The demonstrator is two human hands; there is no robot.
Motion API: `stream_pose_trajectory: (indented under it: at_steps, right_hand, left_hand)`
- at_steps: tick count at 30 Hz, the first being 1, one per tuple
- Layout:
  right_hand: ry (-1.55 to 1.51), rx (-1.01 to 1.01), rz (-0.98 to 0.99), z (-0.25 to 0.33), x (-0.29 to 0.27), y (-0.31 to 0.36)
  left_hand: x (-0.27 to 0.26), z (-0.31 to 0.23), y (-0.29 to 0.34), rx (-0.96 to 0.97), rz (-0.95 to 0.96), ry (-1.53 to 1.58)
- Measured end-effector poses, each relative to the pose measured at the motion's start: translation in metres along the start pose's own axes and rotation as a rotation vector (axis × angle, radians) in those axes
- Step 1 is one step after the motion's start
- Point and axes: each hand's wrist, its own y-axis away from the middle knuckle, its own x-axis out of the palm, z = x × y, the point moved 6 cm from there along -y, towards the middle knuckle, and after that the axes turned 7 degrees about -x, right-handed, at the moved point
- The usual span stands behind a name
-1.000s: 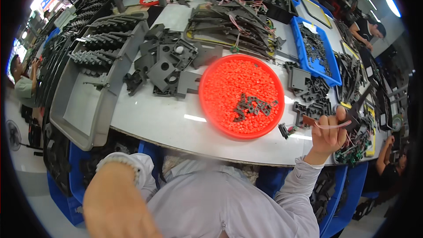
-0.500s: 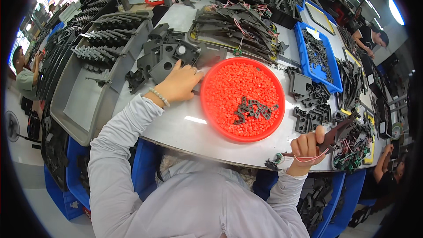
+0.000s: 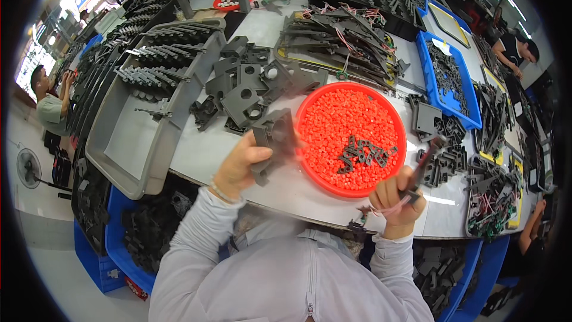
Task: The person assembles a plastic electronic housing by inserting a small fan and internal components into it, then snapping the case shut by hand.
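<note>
A dark grey plastic housing (image 3: 275, 138), slightly blurred, is gripped in my left hand (image 3: 235, 167) just left of the red basin (image 3: 403, 161). My right hand (image 3: 398, 204) is closed around a long dark plastic part (image 3: 424, 164), tilted up to the right, with pink wires and a small green circuit board (image 3: 357, 225) dangling by the wrist. The basin stands between and beyond my hands, full of small red plastic pieces (image 3: 333, 119), with several small black plastic parts (image 3: 364, 152) on top. More grey housings (image 3: 243, 98) are heaped beyond my left hand.
A grey bin (image 3: 128, 179) with rows of long-handled parts stands at left. Wired dark parts (image 3: 339, 42) are piled at the back. At right are a blue tray (image 3: 471, 113) of small parts and a tangle of wired boards (image 3: 491, 203). Blue crates (image 3: 128, 250) sit below the table edge.
My left hand has picked a grey housing off the heap and drawn it toward me. My right hand has moved inward to the left with the wired part. The view has shifted slightly.
</note>
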Motion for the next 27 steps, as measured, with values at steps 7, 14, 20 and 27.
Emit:
stream_pose_trajectory:
  at_steps: [7,14,20,27]
  right_hand:
    - [0.39,0.069,-0.215,-0.018,0.004,0.004]
    - [0.693,0.116,-0.274,-0.018,0.028,0.001]
    - [1.118,0.078,0.012,-0.005,0.045,-0.011]
    - [1.326,0.032,0.076,-0.003,0.053,-0.016]
  left_hand:
    - [0.042,0.039,-0.016,-0.009,0.203,0.435]
    - [0.068,0.038,-0.014,-0.087,0.333,0.381]
    - [0.057,0.048,-0.01,-0.061,0.068,-0.022]
    - [0.062,0.035,-0.009,0.062,0.147,-0.536]
